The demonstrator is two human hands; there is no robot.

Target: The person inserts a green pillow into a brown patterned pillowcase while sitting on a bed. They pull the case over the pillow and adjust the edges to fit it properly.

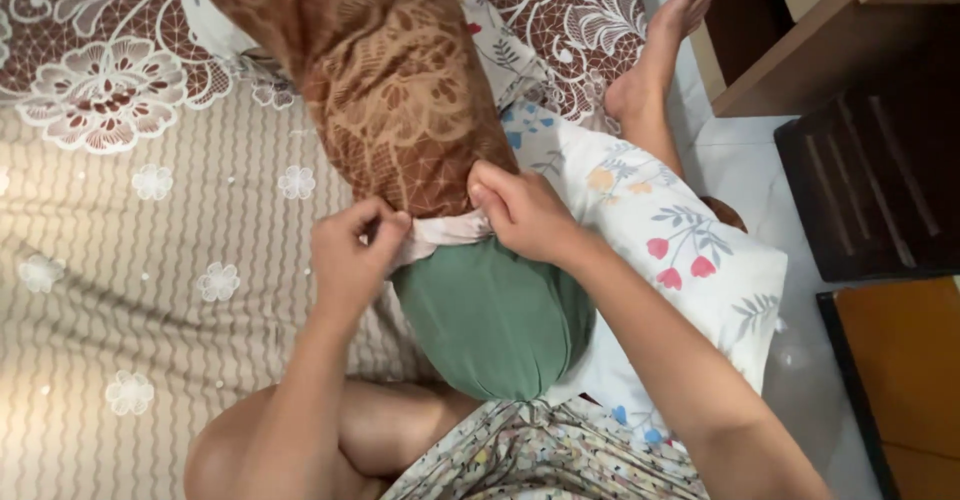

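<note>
Both the left hand (352, 250) and right hand (520, 210) pinch the open pale hem of a brown patterned pillowcase (390, 80), which sheathes the upper part of a green pillow (495, 325) on the bed (120, 260)

left hand (350, 250): closed, fingers curled in a pinch, knuckles up, left of centre
right hand (520, 210): closed, fingers bent down, thumb tucked toward the left hand, just right of it
hands: near each other, not touching
left forearm (300, 390): bare, runs from the near edge up to the wrist
right forearm (680, 360): bare, slants from the near right corner toward the centre
wrists: both slightly bent
</note>
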